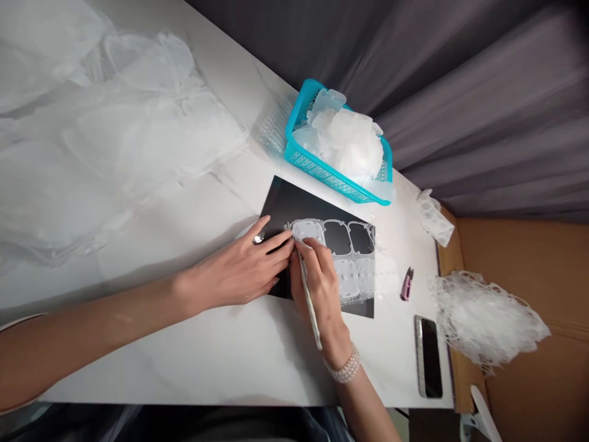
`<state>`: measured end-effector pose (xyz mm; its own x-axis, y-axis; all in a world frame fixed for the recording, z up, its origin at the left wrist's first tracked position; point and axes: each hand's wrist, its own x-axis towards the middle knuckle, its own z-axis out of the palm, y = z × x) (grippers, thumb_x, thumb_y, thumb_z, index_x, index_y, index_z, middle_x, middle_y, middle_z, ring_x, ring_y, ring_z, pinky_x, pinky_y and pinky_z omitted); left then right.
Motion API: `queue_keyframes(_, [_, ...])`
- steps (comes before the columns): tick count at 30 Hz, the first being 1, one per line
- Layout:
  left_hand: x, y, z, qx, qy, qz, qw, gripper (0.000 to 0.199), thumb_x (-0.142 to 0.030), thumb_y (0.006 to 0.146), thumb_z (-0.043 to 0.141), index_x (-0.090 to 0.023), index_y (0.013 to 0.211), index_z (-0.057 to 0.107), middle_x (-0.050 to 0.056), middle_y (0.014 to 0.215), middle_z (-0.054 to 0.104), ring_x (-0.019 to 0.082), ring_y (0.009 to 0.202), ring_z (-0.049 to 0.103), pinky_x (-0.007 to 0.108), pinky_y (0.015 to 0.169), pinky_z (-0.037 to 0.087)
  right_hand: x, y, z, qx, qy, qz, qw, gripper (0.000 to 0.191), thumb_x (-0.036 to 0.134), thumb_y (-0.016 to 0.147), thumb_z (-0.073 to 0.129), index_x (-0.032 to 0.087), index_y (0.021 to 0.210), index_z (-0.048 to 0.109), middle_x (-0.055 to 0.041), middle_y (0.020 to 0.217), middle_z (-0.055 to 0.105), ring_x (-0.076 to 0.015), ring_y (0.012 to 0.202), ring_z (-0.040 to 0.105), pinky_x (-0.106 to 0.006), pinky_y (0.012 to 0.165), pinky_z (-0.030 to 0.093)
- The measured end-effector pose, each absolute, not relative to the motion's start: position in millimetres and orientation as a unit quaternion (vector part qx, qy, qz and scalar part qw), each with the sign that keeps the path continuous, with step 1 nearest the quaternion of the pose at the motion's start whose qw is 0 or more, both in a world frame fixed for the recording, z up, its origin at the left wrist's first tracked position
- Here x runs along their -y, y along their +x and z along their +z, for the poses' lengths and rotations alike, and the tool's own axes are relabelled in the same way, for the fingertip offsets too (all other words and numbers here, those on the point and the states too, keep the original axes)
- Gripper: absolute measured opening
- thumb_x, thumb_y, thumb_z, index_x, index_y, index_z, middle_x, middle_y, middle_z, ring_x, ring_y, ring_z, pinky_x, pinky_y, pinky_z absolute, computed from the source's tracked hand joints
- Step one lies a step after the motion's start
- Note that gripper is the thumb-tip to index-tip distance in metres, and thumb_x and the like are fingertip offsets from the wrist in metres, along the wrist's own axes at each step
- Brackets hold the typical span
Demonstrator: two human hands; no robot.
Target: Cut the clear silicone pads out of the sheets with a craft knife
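Note:
My right hand (319, 282) is closed round a slender white pen-shaped tool (310, 304); its tip is hidden by my fingers. The tool is held at the left end of a translucent plastic sheet (350, 239) with rounded-square outlines. Two upper outlines on that sheet show dark openings, while the others hold whitish panels. Beneath it lies a black mat (294, 196). My left hand (243, 264), a ring on one finger, is spread flat with fingertips on the sheet's left edge, close to my right fingers.
A blue basket (322, 175) beyond the mat holds translucent pieces. Bagged plastic sheets (115, 123) cover the left of the table. At right are pink nippers (407, 285), a phone (427, 356), and a heap of cut-out plastic frames (483, 319) over a cardboard box (543, 270).

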<state>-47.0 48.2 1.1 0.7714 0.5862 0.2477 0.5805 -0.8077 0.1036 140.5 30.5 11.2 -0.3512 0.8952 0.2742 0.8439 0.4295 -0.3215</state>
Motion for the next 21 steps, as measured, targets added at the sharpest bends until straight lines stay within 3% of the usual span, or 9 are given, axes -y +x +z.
queue_keyframes(5, [-51, -49, -8, -0.291, 0.945, 0.146, 0.031, 0.038, -0.030, 0.100, 0.041, -0.014, 0.125, 0.065, 0.015, 0.138, 0.061, 0.030, 0.141, 0.042, 0.057, 0.122, 0.020, -35, 138, 11, 0.830, -0.517, 0.087, 0.190, 0.038, 0.008, 0.099, 0.038, 0.015, 0.132, 0.055, -0.0164, 0.124, 0.066, -0.0298, 0.119, 0.058, -0.052, 0.098, 0.055])
queue_keyframes(8, [-52, -49, -13, -0.284, 0.946, 0.149, 0.038, 0.039, -0.032, 0.099, 0.043, -0.013, 0.124, 0.067, 0.015, 0.136, 0.062, 0.032, 0.136, 0.048, 0.056, 0.122, 0.020, -35, 136, 15, 0.842, -0.510, 0.087, 0.153, 0.041, 0.005, 0.098, 0.037, 0.010, 0.135, 0.055, -0.0206, 0.126, 0.065, -0.0322, 0.119, 0.056, -0.051, 0.098, 0.055])
queue_keyframes(11, [-52, -48, -16, -0.291, 0.941, 0.161, 0.058, 0.042, -0.032, 0.099, 0.042, -0.013, 0.128, 0.065, 0.015, 0.134, 0.064, 0.032, 0.132, 0.052, 0.055, 0.122, 0.021, -37, 132, 20, 0.843, -0.508, 0.105, 0.141, 0.043, 0.006, 0.098, 0.036, 0.013, 0.133, 0.059, -0.0180, 0.125, 0.066, -0.0305, 0.112, 0.059, -0.047, 0.093, 0.058])
queue_keyframes(16, [-50, -45, -17, -0.312, 0.932, 0.169, 0.069, 0.052, -0.035, 0.099, 0.040, -0.008, 0.142, 0.052, 0.017, 0.147, 0.053, 0.031, 0.141, 0.044, 0.051, 0.124, 0.020, -49, 163, 22, 0.724, -0.555, 0.276, 0.302, 0.032, 0.018, 0.102, 0.039, 0.023, 0.122, 0.064, -0.0076, 0.114, 0.073, -0.0211, 0.104, 0.069, -0.040, 0.091, 0.060])
queue_keyframes(19, [-50, -45, -18, -0.310, 0.935, 0.158, 0.067, 0.052, -0.033, 0.100, 0.039, -0.007, 0.144, 0.050, 0.016, 0.153, 0.046, 0.031, 0.144, 0.039, 0.049, 0.124, 0.021, -56, 223, 24, 0.596, -0.593, 0.380, 0.387, 0.027, 0.029, 0.100, 0.049, 0.021, 0.123, 0.061, -0.0088, 0.111, 0.075, -0.0227, 0.101, 0.073, -0.042, 0.089, 0.061])
queue_keyframes(21, [-49, -45, -18, -0.308, 0.936, 0.158, 0.064, 0.053, -0.031, 0.099, 0.039, -0.005, 0.144, 0.049, 0.017, 0.153, 0.046, 0.031, 0.144, 0.039, 0.049, 0.124, 0.021, -57, 268, 30, 0.520, -0.630, 0.385, 0.430, 0.026, 0.029, 0.096, 0.055, 0.019, 0.119, 0.064, -0.0103, 0.104, 0.076, -0.0249, 0.100, 0.074, -0.042, 0.089, 0.060])
